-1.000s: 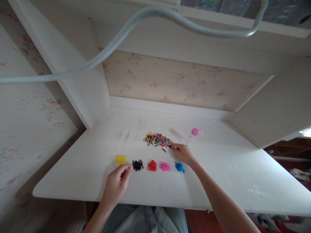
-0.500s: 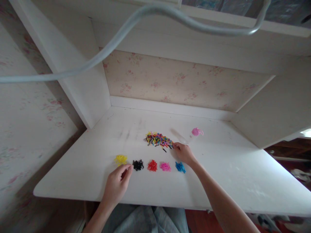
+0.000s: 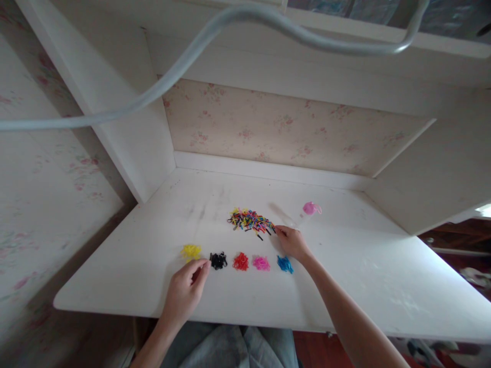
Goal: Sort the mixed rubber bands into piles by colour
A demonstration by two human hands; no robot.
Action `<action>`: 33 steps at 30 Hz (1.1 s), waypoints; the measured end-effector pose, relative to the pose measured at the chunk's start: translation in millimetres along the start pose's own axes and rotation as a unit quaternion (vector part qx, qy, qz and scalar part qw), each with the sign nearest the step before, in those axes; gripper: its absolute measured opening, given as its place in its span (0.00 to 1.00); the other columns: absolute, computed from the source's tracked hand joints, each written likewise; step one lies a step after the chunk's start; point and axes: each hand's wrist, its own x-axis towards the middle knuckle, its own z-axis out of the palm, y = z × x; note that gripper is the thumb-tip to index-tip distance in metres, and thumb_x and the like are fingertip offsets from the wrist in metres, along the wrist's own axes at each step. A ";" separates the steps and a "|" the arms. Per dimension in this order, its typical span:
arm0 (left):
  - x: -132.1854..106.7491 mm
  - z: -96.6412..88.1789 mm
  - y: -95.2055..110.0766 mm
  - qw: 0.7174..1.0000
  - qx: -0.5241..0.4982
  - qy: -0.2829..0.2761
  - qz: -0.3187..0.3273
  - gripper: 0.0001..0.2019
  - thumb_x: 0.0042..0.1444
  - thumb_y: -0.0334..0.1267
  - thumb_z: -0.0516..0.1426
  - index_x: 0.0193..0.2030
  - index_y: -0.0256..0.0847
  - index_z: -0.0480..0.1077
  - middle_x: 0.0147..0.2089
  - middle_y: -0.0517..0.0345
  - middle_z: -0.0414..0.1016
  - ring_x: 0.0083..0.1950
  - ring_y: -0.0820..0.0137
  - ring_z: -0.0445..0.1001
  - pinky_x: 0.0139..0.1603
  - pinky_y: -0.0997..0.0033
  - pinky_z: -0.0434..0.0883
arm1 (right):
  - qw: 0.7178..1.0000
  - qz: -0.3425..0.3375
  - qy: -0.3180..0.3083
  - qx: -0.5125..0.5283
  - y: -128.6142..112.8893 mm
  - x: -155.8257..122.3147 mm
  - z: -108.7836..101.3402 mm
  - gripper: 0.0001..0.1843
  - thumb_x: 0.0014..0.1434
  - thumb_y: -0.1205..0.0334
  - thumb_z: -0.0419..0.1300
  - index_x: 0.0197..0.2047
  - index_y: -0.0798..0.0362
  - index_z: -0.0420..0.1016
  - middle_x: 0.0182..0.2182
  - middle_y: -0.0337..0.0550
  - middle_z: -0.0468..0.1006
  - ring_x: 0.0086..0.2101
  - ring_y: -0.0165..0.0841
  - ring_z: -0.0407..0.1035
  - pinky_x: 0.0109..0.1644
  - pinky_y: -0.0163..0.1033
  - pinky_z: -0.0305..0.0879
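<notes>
A mixed heap of small coloured rubber bands (image 3: 249, 220) lies mid-desk. My right hand (image 3: 293, 242) is at the heap's right end, fingertips pinched together among the outermost bands; whether one is between them is too small to tell. My left hand (image 3: 187, 286) hovers or rests just left of the black bands (image 3: 218, 261), thumb and forefinger pressed together. Anything in that pinch is too small to name. In the same row lie yellow bands (image 3: 191, 252), red bands (image 3: 241, 261), pink bands (image 3: 261, 263) and blue bands (image 3: 285, 264), each in a separate pile.
A clear container with a pink top (image 3: 311, 208) lies behind my right hand on the white desk (image 3: 126, 276). Side panels and a back wall enclose the desk. A thick pale cable (image 3: 245, 14) crosses the upper view, close to the camera.
My right hand has shifted very slightly right at the edge of the mixed heap. My left hand and the sorted piles look the same.
</notes>
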 end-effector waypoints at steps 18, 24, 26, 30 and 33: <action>-0.2 -0.2 -0.2 1.000 0.012 0.002 0.012 0.14 0.59 0.45 0.50 0.38 0.41 0.73 0.35 0.54 0.77 0.34 0.70 0.74 0.34 0.75 0.71 | 0.999 0.020 0.023 -0.022 -0.5 -2.9 4.4 0.16 0.57 0.59 0.51 0.44 0.48 0.76 0.24 0.37 0.75 0.25 0.29 0.67 0.29 0.32 0.54; 0.1 -0.6 0.9 1.000 0.014 0.012 0.009 0.13 0.58 0.44 0.51 0.37 0.41 0.74 0.35 0.56 0.78 0.35 0.70 0.75 0.35 0.75 0.71 | 0.999 0.020 0.032 -0.020 1.2 -4.7 5.1 0.15 0.57 0.60 0.51 0.42 0.48 0.76 0.25 0.37 0.76 0.27 0.30 0.68 0.30 0.32 0.55; 0.0 -0.4 0.6 1.000 0.011 0.010 0.008 0.13 0.58 0.44 0.51 0.37 0.42 0.74 0.35 0.56 0.78 0.35 0.70 0.75 0.35 0.76 0.71 | 0.999 0.020 0.035 -0.020 2.1 -4.7 5.2 0.15 0.57 0.60 0.51 0.44 0.48 0.76 0.25 0.37 0.76 0.27 0.30 0.68 0.30 0.32 0.55; -0.4 0.1 -0.2 1.000 0.008 -0.001 -0.002 0.13 0.59 0.45 0.51 0.38 0.42 0.73 0.35 0.57 0.78 0.34 0.71 0.75 0.35 0.76 0.70 | 0.999 0.015 0.032 -0.018 3.2 -4.4 5.6 0.16 0.57 0.60 0.51 0.45 0.46 0.76 0.27 0.37 0.77 0.29 0.30 0.69 0.31 0.32 0.56; -0.6 0.1 -0.2 1.000 0.008 -0.005 -0.008 0.12 0.59 0.45 0.51 0.38 0.42 0.73 0.35 0.58 0.78 0.34 0.71 0.74 0.35 0.76 0.70 | 0.999 0.012 0.029 -0.019 2.9 -4.5 6.2 0.16 0.58 0.61 0.50 0.43 0.45 0.77 0.28 0.37 0.78 0.29 0.31 0.70 0.31 0.32 0.56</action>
